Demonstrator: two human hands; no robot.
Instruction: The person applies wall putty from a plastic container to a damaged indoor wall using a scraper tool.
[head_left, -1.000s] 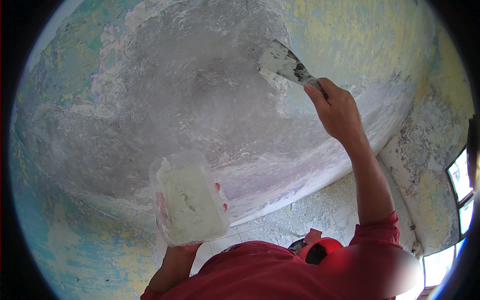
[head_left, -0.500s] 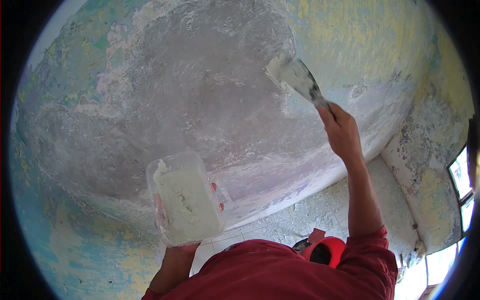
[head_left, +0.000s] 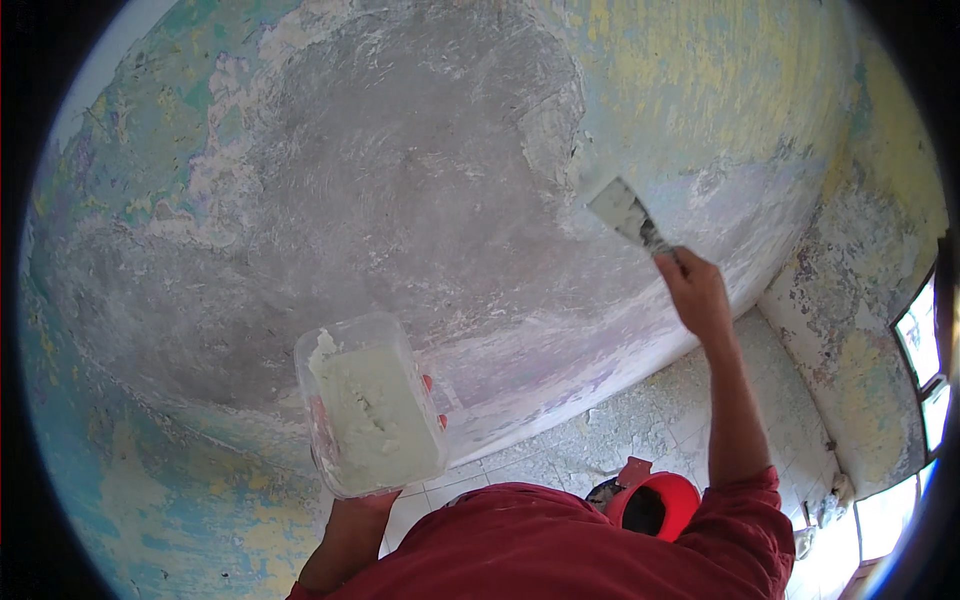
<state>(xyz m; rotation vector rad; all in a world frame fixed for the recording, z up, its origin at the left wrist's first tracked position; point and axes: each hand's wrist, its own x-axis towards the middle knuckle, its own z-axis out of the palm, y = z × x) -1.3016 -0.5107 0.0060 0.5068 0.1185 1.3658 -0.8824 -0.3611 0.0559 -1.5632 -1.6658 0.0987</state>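
From below, my left hand (head_left: 365,500) supports a clear plastic tub (head_left: 318,440); red-nailed fingertips show along its right side. Pale, creamy filler (head_left: 375,415) fills much of the tub. My right hand (head_left: 697,290) is closed around the handle of a putty knife (head_left: 622,210), its blade smeared with filler and pointing up and left. The blade is close to the wall (head_left: 400,180), just right of a large grey plastered patch; whether it touches cannot be made out. Fresh filler (head_left: 550,140) lies along the patch's upper right edge.
Flaking yellow, green and lilac paint surrounds the grey patch. A red bucket (head_left: 665,505) stands on the tiled floor (head_left: 590,440) beside my body. On the right are a side wall (head_left: 860,370) with peeling paint and a bright window (head_left: 918,340).
My right hand has drawn the putty knife down and right, off the patch's upper right edge, leaving a filler smear there. The tub in my left hand sits slightly lower.
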